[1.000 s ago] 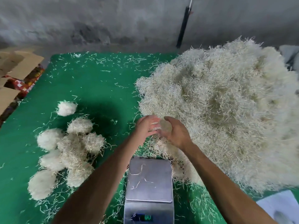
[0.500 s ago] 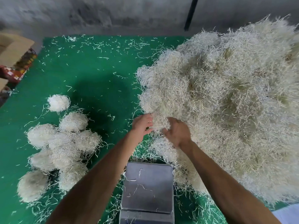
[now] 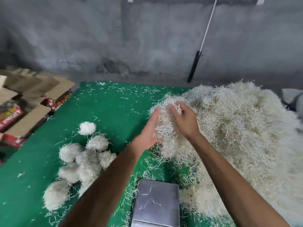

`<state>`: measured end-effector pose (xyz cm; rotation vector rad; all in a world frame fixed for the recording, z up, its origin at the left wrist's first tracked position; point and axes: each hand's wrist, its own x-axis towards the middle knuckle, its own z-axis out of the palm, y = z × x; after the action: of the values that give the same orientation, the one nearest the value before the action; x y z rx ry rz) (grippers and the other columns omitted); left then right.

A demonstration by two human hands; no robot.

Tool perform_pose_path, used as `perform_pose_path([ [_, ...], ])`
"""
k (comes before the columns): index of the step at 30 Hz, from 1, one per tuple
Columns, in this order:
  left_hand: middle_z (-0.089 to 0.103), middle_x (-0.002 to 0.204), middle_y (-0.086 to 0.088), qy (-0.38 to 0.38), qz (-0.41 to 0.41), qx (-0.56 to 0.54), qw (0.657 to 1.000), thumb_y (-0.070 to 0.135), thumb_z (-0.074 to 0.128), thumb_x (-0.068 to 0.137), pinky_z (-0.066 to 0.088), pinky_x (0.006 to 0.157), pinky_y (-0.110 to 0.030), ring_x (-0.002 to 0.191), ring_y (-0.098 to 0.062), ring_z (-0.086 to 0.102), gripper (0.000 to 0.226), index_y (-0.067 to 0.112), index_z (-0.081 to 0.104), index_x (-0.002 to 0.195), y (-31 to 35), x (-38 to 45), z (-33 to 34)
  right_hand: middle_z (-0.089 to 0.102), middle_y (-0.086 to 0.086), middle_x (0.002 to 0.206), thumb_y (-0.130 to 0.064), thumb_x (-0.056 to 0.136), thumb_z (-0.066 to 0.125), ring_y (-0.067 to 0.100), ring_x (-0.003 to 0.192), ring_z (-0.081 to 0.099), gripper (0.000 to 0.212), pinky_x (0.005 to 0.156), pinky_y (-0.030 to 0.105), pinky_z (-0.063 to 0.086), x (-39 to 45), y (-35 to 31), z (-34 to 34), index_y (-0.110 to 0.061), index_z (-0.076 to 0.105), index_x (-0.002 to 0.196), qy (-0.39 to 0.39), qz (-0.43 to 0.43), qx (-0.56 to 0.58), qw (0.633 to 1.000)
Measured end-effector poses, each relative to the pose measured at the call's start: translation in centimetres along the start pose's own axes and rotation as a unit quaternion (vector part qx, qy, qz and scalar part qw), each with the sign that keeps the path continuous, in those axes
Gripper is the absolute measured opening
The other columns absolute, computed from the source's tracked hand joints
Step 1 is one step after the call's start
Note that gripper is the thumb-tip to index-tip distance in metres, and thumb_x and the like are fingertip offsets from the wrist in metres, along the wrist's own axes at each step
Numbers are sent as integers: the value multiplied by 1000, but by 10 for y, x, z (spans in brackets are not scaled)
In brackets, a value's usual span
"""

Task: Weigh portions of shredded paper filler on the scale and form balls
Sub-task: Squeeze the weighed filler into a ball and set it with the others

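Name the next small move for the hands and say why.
Probably lower the clump of shredded paper onto the scale. The left hand and right hand hold it lifted off the big pile, and the scale's platform carries only stray strands.

Both my hands are up holding a clump of shredded paper point(image 3: 165, 128) between them, left hand point(image 3: 150, 133) flat against it, right hand point(image 3: 184, 120) curled over. Big pile point(image 3: 237, 128) at 3 o'clock, finished balls point(image 3: 85, 159) at 9, scale point(image 3: 156, 203) at 6.

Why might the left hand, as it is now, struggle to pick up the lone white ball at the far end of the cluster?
Probably because the left hand is cupping a clump of filler with the right hand; the path to the white ball looks free.
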<state>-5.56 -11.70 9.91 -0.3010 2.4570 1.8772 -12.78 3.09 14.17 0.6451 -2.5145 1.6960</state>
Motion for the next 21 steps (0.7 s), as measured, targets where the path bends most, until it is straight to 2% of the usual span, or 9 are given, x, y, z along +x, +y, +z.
perform_pose_path([
  [2,1,157,41,-2,32,3,999,15,83,78,7,115,-7,142,19,7,123,72,-6,142,10,-4,-1,67,-9,128,-54,108,42,-2,113,62,38,109,37,50,-10,-17,-4,-31,63,130,-27,4,61,998],
  [4,14,161,26,12,-29,-131,991,53,85,71,19,123,-38,146,-5,22,105,61,16,149,30,-17,-2,64,5,137,-57,109,32,15,121,63,49,106,40,52,-19,-26,-7,-30,56,142,-71,26,108,991],
  [6,21,159,18,56,-110,-224,967,57,86,65,28,116,-51,144,-19,28,109,44,24,153,41,-20,-2,63,20,130,-49,110,37,29,106,68,42,90,37,59,-24,-27,-12,-25,55,140,-81,48,163,982],
  [9,39,154,-7,113,-131,-267,948,34,83,70,36,112,-54,135,-32,43,89,30,38,147,41,-26,-22,67,8,123,-35,109,49,14,98,69,32,86,32,60,-37,-19,-23,-21,57,137,-39,42,117,991],
  [11,39,152,-5,122,-142,-306,934,39,79,72,42,104,-46,130,-29,43,71,30,51,137,46,-33,-39,60,-5,133,-53,104,50,7,110,62,46,102,39,54,-48,-11,-24,-25,54,141,-66,61,28,996],
  [14,44,151,-8,116,-155,-340,920,56,79,71,39,106,-44,132,-31,47,84,27,49,143,50,-38,-54,55,-1,134,-78,89,46,15,112,63,71,99,43,56,-70,-11,-14,-33,46,145,-187,141,52,971],
  [15,53,143,-8,91,-160,-338,923,61,79,70,43,105,-45,125,-31,54,82,28,52,139,50,-42,-56,53,1,137,-69,94,51,14,108,64,68,98,41,57,-75,-12,-6,-30,43,149,-196,148,61,968],
  [18,64,104,7,41,-167,-261,950,75,79,63,58,60,-31,88,-15,66,54,43,65,105,44,-58,-54,43,5,156,-12,103,55,14,121,60,58,110,38,49,-77,-16,27,-14,36,158,-134,110,28,984],
  [21,65,117,-3,80,-181,-176,964,61,79,74,58,64,-33,97,-22,66,73,23,57,132,26,-57,-54,46,-4,147,1,96,53,23,128,57,60,103,30,49,-81,-19,55,-8,39,154,-203,86,42,974],
])
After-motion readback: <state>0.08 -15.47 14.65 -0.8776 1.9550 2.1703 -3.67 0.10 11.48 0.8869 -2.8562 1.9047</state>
